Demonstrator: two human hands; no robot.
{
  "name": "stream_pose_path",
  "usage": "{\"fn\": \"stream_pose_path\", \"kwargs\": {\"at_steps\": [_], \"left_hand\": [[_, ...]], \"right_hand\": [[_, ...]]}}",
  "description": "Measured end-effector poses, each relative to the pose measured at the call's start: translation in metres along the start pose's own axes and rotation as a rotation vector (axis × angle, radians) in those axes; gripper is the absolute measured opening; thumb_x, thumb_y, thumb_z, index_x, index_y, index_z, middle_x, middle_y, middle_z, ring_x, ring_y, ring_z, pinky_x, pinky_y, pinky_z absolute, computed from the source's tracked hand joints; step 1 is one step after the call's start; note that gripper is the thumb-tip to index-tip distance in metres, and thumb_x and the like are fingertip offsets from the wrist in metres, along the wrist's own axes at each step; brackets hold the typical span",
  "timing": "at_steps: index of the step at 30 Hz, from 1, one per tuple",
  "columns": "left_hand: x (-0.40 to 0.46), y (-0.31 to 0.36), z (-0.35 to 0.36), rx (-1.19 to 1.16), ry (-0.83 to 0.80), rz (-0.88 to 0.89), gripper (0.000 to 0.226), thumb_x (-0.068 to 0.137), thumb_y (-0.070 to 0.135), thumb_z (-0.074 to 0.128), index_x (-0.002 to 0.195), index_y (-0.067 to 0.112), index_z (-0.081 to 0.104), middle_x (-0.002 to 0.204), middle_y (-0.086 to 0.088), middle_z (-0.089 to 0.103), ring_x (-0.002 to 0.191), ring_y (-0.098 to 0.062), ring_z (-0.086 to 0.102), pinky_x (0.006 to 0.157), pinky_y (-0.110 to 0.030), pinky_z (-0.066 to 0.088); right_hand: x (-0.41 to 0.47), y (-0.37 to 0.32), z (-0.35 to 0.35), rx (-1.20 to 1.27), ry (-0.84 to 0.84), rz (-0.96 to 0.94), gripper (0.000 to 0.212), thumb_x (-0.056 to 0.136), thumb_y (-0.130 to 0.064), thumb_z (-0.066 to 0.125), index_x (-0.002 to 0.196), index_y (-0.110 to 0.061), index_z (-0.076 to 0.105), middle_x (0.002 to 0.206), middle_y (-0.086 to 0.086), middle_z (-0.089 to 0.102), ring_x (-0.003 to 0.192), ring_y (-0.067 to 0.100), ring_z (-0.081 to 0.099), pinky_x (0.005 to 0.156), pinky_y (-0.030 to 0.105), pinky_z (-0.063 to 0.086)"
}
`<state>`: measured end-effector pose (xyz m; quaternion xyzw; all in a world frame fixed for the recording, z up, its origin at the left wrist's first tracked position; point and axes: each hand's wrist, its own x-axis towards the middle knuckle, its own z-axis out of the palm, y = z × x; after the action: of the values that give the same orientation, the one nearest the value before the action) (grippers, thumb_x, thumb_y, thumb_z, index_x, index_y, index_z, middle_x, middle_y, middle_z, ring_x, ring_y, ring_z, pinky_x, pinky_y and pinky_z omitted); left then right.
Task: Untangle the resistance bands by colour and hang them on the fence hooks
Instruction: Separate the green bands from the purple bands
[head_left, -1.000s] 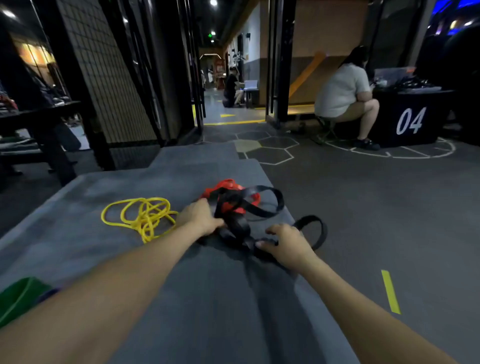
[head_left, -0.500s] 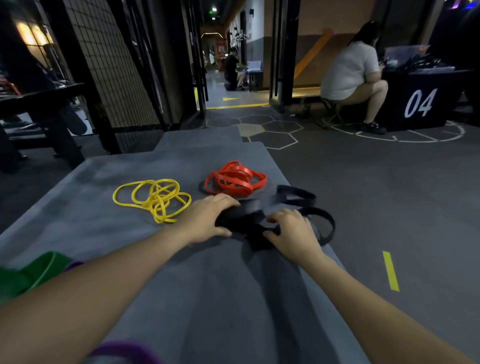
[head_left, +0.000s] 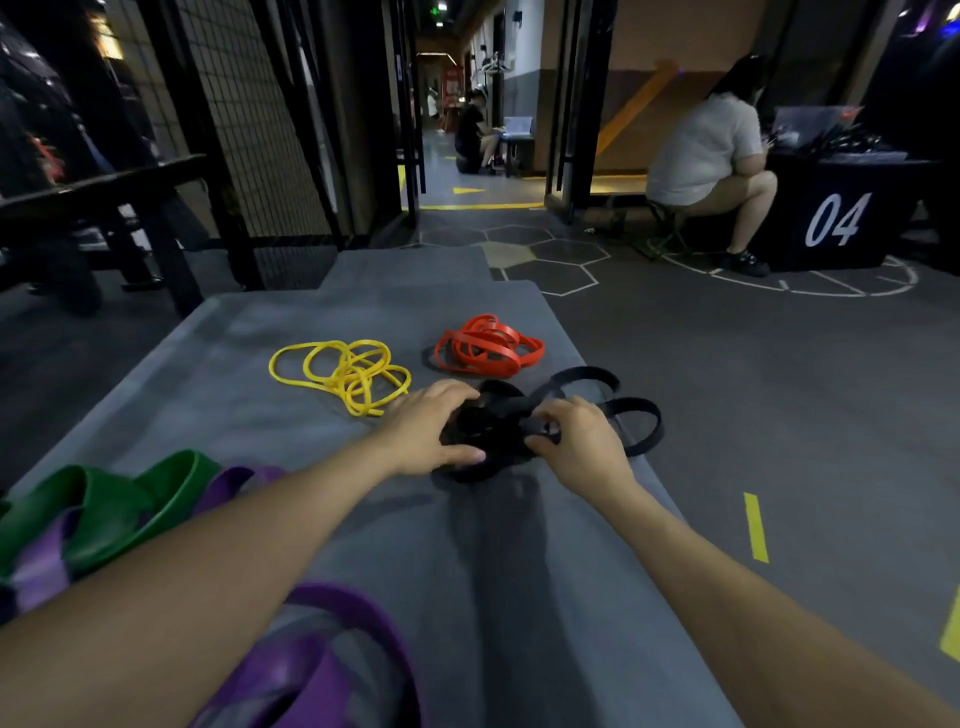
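Observation:
A tangle of black bands (head_left: 597, 410) lies on the grey mat (head_left: 260, 415) near its right edge. My left hand (head_left: 426, 428) grips the left side of the bundle. My right hand (head_left: 582, 441) pinches a strand on its right side. Loops of the black bands spread past my right hand toward the mat's edge. A red pile of bands (head_left: 488, 345) sits just beyond the black ones. A yellow pile (head_left: 345, 371) lies to the left. Green bands (head_left: 104, 509) and purple bands (head_left: 332, 660) lie near me at the lower left.
A mesh fence (head_left: 260, 130) stands beyond the mat's far left. A seated person (head_left: 706, 156) sits by a black box marked 04 (head_left: 836, 218) at the right. Another person (head_left: 472, 132) sits down the corridor. A dark bench (head_left: 104, 208) stands at the left.
The black bands have come away from the red pile toward me, and the red pile now lies apart. Both hands have closed in on the black bundle. The view tilted down, showing green and purple bands.

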<state>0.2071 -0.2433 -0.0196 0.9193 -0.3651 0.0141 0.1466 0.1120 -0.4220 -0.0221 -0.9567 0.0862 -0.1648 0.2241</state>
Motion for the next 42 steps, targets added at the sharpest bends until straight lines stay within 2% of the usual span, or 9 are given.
{"fn": "stream_pose_path", "kwargs": {"at_steps": [6, 10, 16, 22, 24, 30, 33, 37, 42], "left_hand": [[-0.083, 0.003, -0.031, -0.053, 0.060, -0.088, 0.050, 0.083, 0.032, 0.066, 0.128, 0.017, 0.049, 0.133, -0.003, 0.048, 0.126, -0.021, 0.044, 0.105, -0.034, 0.035], [-0.154, -0.002, -0.044, -0.059, 0.097, -0.146, 0.047, 0.083, 0.031, 0.066, 0.126, 0.017, 0.052, 0.132, -0.004, 0.048, 0.124, -0.021, 0.046, 0.105, -0.036, 0.036], [-0.242, -0.025, -0.057, -0.002, 0.161, -0.253, 0.045, 0.079, 0.031, 0.068, 0.121, 0.018, 0.057, 0.123, -0.007, 0.052, 0.118, -0.026, 0.048, 0.100, -0.038, 0.039], [-0.313, -0.050, -0.056, 0.041, 0.199, -0.412, 0.043, 0.080, 0.031, 0.066, 0.120, 0.021, 0.056, 0.123, -0.005, 0.053, 0.121, -0.026, 0.046, 0.100, -0.038, 0.040], [-0.328, -0.059, -0.053, 0.034, 0.221, -0.479, 0.044, 0.082, 0.031, 0.065, 0.123, 0.020, 0.055, 0.126, -0.005, 0.051, 0.121, -0.026, 0.045, 0.100, -0.038, 0.039], [-0.340, -0.082, -0.040, -0.076, 0.289, -0.546, 0.042, 0.081, 0.026, 0.069, 0.119, 0.015, 0.057, 0.123, -0.006, 0.051, 0.116, -0.026, 0.047, 0.099, -0.039, 0.040], [-0.331, -0.086, -0.036, -0.141, 0.392, -0.558, 0.031, 0.080, 0.018, 0.069, 0.109, 0.013, 0.062, 0.115, -0.006, 0.053, 0.107, -0.025, 0.053, 0.094, -0.039, 0.043], [-0.311, -0.081, -0.035, -0.196, 0.462, -0.582, 0.028, 0.080, 0.014, 0.067, 0.108, 0.011, 0.061, 0.114, -0.007, 0.052, 0.101, -0.025, 0.055, 0.091, -0.034, 0.044], [-0.289, -0.070, -0.037, -0.206, 0.510, -0.538, 0.026, 0.082, 0.016, 0.064, 0.107, 0.010, 0.062, 0.116, -0.009, 0.054, 0.109, -0.026, 0.053, 0.093, -0.033, 0.043]], "right_hand": [[-0.043, -0.064, -0.021, 0.055, -0.103, -0.006, 0.033, 0.084, -0.024, 0.065, 0.114, -0.009, 0.063, 0.115, 0.010, 0.062, 0.107, 0.028, 0.057, 0.091, 0.039, 0.048], [-0.081, -0.112, -0.017, 0.056, -0.148, -0.058, 0.024, 0.081, -0.019, 0.066, 0.095, -0.001, 0.064, 0.104, 0.015, 0.064, 0.099, 0.032, 0.059, 0.081, 0.036, 0.049], [-0.133, -0.169, 0.008, 0.089, -0.236, -0.110, 0.032, 0.081, -0.020, 0.067, 0.107, -0.001, 0.065, 0.112, 0.015, 0.065, 0.106, 0.030, 0.060, 0.088, 0.033, 0.047], [-0.154, -0.212, 0.047, -0.025, -0.352, -0.226, 0.031, 0.078, -0.027, 0.070, 0.098, -0.004, 0.063, 0.103, 0.017, 0.062, 0.099, 0.029, 0.058, 0.082, 0.033, 0.042], [-0.154, -0.223, 0.061, -0.110, -0.403, -0.260, 0.047, 0.075, -0.035, 0.073, 0.110, -0.007, 0.058, 0.113, 0.018, 0.057, 0.109, 0.028, 0.052, 0.088, 0.032, 0.038], [-0.148, -0.232, 0.093, -0.297, -0.481, -0.334, 0.120, 0.057, -0.060, 0.077, 0.148, -0.019, 0.011, 0.149, 0.019, 0.018, 0.140, 0.035, 0.016, 0.116, 0.045, 0.011], [-0.142, -0.234, 0.108, -0.284, -0.443, -0.436, 0.097, 0.066, -0.063, 0.069, 0.145, -0.029, 0.023, 0.141, 0.012, 0.041, 0.135, 0.028, 0.033, 0.116, 0.047, 0.005], [-0.139, -0.228, 0.113, -0.153, -0.256, -0.391, 0.041, 0.087, -0.053, 0.051, 0.121, -0.030, 0.055, 0.120, 0.006, 0.063, 0.117, 0.026, 0.053, 0.104, 0.037, 0.026], [-0.131, -0.220, 0.100, -0.062, -0.108, -0.307, 0.026, 0.092, -0.041, 0.048, 0.110, -0.029, 0.062, 0.112, 0.006, 0.067, 0.110, 0.030, 0.057, 0.087, 0.038, 0.037]]}}
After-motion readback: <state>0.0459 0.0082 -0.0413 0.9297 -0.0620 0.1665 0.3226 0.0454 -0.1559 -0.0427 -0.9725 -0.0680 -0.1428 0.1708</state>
